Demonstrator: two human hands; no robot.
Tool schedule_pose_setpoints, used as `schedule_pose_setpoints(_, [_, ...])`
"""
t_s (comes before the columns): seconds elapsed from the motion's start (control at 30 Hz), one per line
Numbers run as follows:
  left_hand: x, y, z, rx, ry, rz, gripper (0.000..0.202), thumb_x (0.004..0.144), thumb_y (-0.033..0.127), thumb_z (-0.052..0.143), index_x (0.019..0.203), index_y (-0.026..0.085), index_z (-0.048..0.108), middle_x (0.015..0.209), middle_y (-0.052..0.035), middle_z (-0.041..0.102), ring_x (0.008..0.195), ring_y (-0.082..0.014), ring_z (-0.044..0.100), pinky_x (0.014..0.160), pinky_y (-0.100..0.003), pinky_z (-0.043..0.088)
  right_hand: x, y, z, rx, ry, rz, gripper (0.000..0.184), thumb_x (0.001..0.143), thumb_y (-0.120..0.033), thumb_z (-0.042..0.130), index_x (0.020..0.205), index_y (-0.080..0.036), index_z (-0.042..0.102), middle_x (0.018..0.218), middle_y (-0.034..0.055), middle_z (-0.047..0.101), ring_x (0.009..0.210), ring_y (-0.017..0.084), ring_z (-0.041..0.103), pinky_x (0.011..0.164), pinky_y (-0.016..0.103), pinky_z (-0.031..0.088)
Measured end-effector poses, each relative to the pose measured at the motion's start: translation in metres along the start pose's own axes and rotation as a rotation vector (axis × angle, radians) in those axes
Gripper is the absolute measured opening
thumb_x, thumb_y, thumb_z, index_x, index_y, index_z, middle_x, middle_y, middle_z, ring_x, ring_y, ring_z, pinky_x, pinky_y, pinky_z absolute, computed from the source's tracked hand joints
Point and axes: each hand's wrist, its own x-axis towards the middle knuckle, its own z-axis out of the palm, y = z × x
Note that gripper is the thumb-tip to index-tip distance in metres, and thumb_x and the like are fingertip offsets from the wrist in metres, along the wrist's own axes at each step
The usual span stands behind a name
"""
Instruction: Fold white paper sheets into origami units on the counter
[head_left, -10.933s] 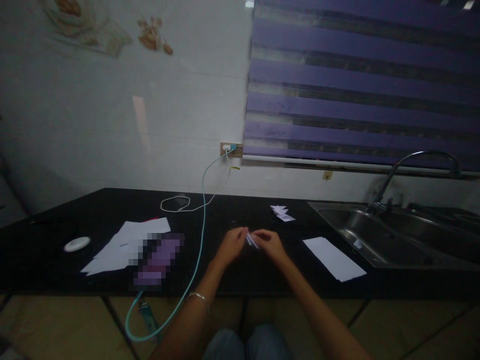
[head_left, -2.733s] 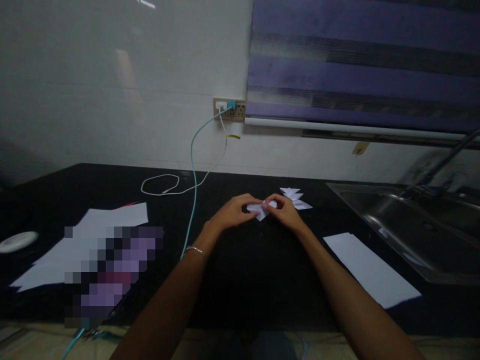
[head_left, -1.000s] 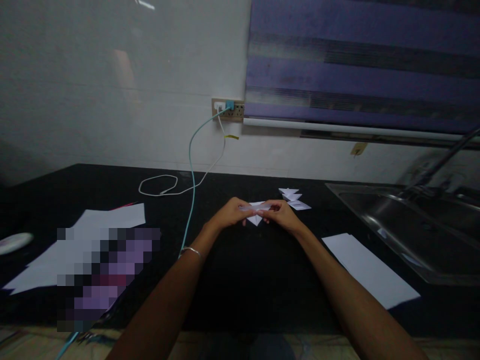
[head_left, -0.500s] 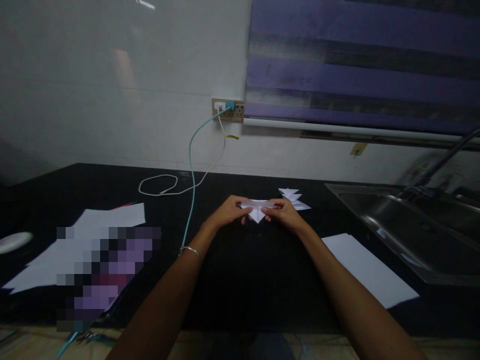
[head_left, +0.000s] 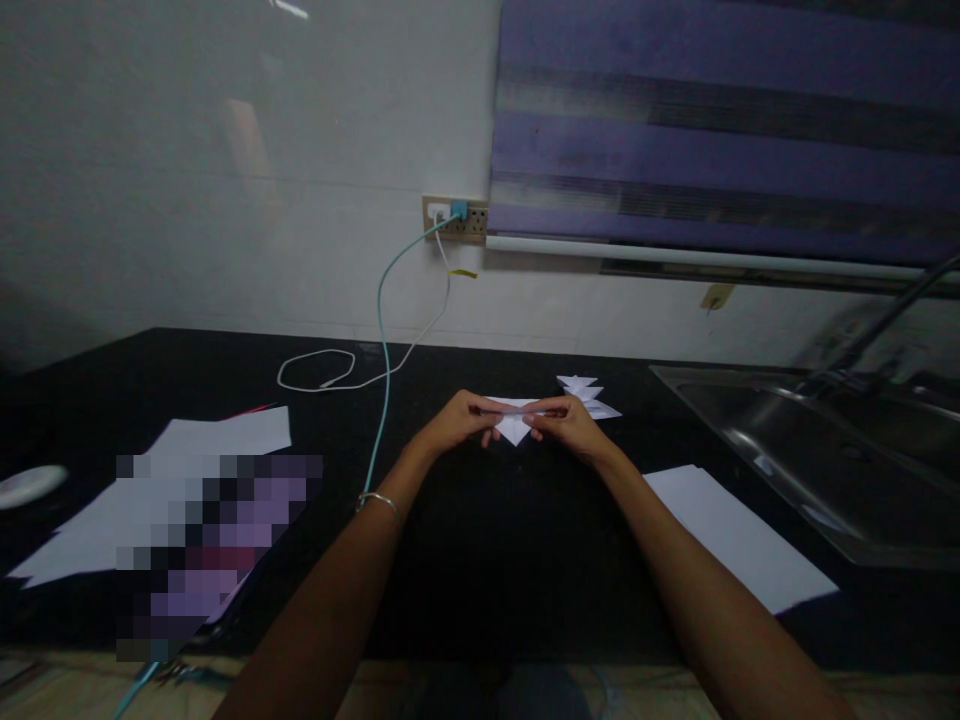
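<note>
Between my two hands is a small piece of folded white paper (head_left: pixel 514 430), its pointed tip facing me. My left hand (head_left: pixel 461 418) pinches its left side, thumb and fingers pressed along a fold near the upper edge. On the other side my right hand (head_left: pixel 566 422) grips the paper the same way. Both hands are just above the dark counter or resting on it; I cannot tell which. Just behind my right hand lies a folded white paper shape (head_left: pixel 581 392) with several stacked points.
White sheets (head_left: pixel 739 540) lie right of my right forearm, beside a metal sink (head_left: pixel 840 440). Left are more white papers (head_left: pixel 217 435), a blurred-out purple item (head_left: pixel 262 510) and a white oval object (head_left: pixel 31 486). Cables (head_left: pixel 385 340) run from a wall socket (head_left: pixel 476 222).
A flap at the top of the folded paper has shifted, and my thumbs and fingers now press closer together along it. My arms have hardly moved.
</note>
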Motion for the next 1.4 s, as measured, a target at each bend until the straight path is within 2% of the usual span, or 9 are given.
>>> schedule_pose_setpoints(0.2, [0.002,-0.003,-0.002,-0.033,0.047,-0.067,0.035,0.077,0.023,0.063,0.109,0.01,0.068,0.062,-0.0068,0.067,0.046,-0.0107,0.058,0.044,-0.019,0.034,-0.001,-0.004,0.001,-0.024,-0.01,-0.033,0.029,0.068,-0.029,0.073,0.095,-0.016,0.074,0.063,0.0021,0.065,0.055,0.012,0.055,0.056,0.027,0.043])
schedule_pose_setpoints(0.37, [0.0,-0.003,-0.004,-0.041,0.069,-0.034,0.029,0.075,0.025,0.065,0.099,0.009,0.072,0.065,-0.0078,0.068,0.051,-0.0121,0.06,0.047,-0.02,0.036,-0.003,-0.008,0.003,-0.084,0.038,-0.06,0.028,0.07,-0.026,0.069,0.096,-0.016,0.074,0.063,0.0029,0.066,0.056,0.014,0.057,0.057,0.028,0.045])
schedule_pose_setpoints(0.47, [0.002,-0.005,-0.005,-0.115,0.048,-0.022,0.038,0.073,0.032,0.068,0.105,0.011,0.067,0.073,-0.0079,0.069,0.055,-0.0125,0.062,0.046,-0.019,0.036,-0.001,-0.007,0.002,-0.098,0.097,-0.088,0.026,0.07,-0.024,0.067,0.093,-0.016,0.075,0.064,0.0035,0.067,0.056,0.014,0.057,0.057,0.028,0.045])
schedule_pose_setpoints(0.57, [0.007,-0.009,-0.002,-0.25,0.073,-0.079,0.051,0.081,0.048,0.057,0.119,0.015,0.051,0.073,-0.0065,0.068,0.051,-0.0129,0.063,0.041,-0.017,0.031,0.001,-0.003,0.0,-0.092,0.151,-0.108,0.025,0.069,-0.022,0.067,0.092,-0.016,0.075,0.066,0.004,0.069,0.054,0.013,0.056,0.055,0.027,0.044])
schedule_pose_setpoints(0.7, [0.011,-0.01,0.005,-0.281,0.156,-0.215,0.054,0.085,0.059,0.045,0.112,0.014,0.052,0.068,-0.0061,0.066,0.05,-0.0128,0.063,0.038,-0.016,0.028,0.003,0.0,0.0,-0.12,0.165,-0.119,0.025,0.07,-0.022,0.067,0.092,-0.016,0.075,0.067,0.0044,0.07,0.055,0.014,0.057,0.055,0.027,0.044])
schedule_pose_setpoints(0.9, [0.008,0.001,0.008,-0.12,0.101,-0.255,0.04,0.079,0.044,0.063,0.095,0.009,0.068,0.066,-0.0084,0.067,0.052,-0.0111,0.058,0.04,-0.019,0.03,0.0,-0.006,0.007,-0.218,0.118,-0.104,0.026,0.071,-0.02,0.063,0.093,-0.017,0.075,0.067,0.0041,0.07,0.056,0.015,0.059,0.054,0.026,0.044])
schedule_pose_setpoints(1.13, [0.007,-0.002,0.006,-0.002,0.134,-0.271,0.037,0.075,0.037,0.068,0.098,0.008,0.07,0.063,-0.0062,0.066,0.047,-0.009,0.052,0.042,-0.02,0.031,-0.005,-0.015,0.011,-0.233,0.087,-0.115,0.029,0.067,-0.016,0.06,0.093,-0.018,0.075,0.08,0.0053,0.072,0.064,0.017,0.061,0.062,0.029,0.047])
schedule_pose_setpoints(1.27, [0.007,-0.004,0.006,0.035,0.18,-0.236,0.036,0.076,0.038,0.066,0.095,0.008,0.07,0.065,-0.006,0.066,0.049,-0.0093,0.053,0.044,-0.019,0.033,-0.004,-0.017,0.007,-0.127,0.057,-0.119,0.041,0.07,-0.019,0.055,0.109,-0.023,0.067,0.095,0.0038,0.069,0.074,0.017,0.061,0.07,0.031,0.049])
schedule_pose_setpoints(1.4, [0.007,-0.003,0.009,0.093,0.215,-0.164,0.028,0.076,0.032,0.067,0.09,0.008,0.07,0.07,-0.0066,0.068,0.058,-0.0114,0.057,0.051,-0.02,0.038,-0.001,-0.011,0.003,0.008,0.165,-0.051,0.04,0.079,-0.032,0.051,0.119,-0.029,0.055,0.099,0.0026,0.065,0.073,0.016,0.059,0.057,0.025,0.046])
